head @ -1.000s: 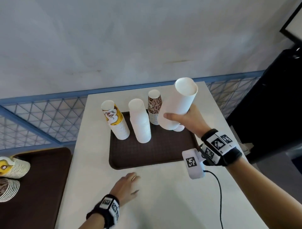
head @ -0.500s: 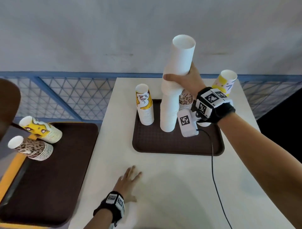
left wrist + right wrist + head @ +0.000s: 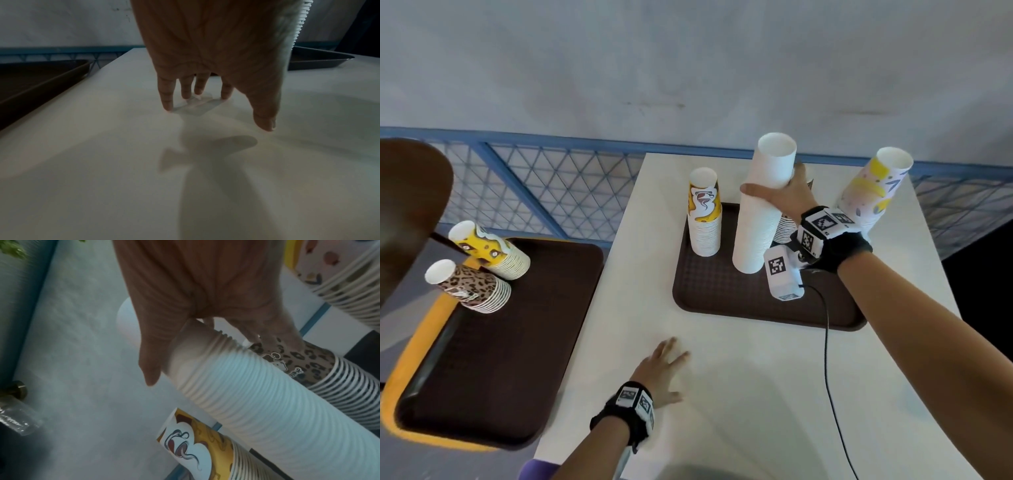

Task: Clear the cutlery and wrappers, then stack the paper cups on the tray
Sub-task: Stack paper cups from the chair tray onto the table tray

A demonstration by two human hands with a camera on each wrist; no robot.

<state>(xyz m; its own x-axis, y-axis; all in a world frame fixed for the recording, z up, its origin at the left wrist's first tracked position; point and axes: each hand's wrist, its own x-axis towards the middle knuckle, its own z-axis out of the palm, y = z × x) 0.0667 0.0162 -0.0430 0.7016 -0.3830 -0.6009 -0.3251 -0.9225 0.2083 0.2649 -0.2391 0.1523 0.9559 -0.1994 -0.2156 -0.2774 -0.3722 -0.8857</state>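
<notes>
A tall stack of white paper cups (image 3: pixel 760 212) (image 3: pixel 257 395) stands upside down on the brown tray (image 3: pixel 726 291). My right hand (image 3: pixel 780 192) (image 3: pixel 195 344) grips it near the top, thumb on the left side and fingers behind. Left of it on the tray stands a shorter yellow-printed stack (image 3: pixel 704 219) (image 3: pixel 207 451). A leopard-print stack (image 3: pixel 312 369) sits behind the white one, mostly hidden in the head view. A pastel yellow-patterned stack (image 3: pixel 869 192) (image 3: pixel 349 280) stands at the tray's far right. My left hand (image 3: pixel 664 373) (image 3: pixel 205 100) rests flat on the white table (image 3: pixel 739 411), holding nothing.
A second brown tray (image 3: pixel 482 359) (image 3: pixel 30 81) lies to the left on a lower yellow-edged surface, with a yellow stack (image 3: pixel 489 250) and a leopard stack (image 3: pixel 469 286) leaning on it. A blue mesh railing (image 3: pixel 534 192) runs behind. A black cable (image 3: pixel 828 359) crosses the table.
The white stack in my right hand went from tilted over the tray to upright on top of the other white stack, making one tall stack that has sunk lower. My left hand stayed flat.
</notes>
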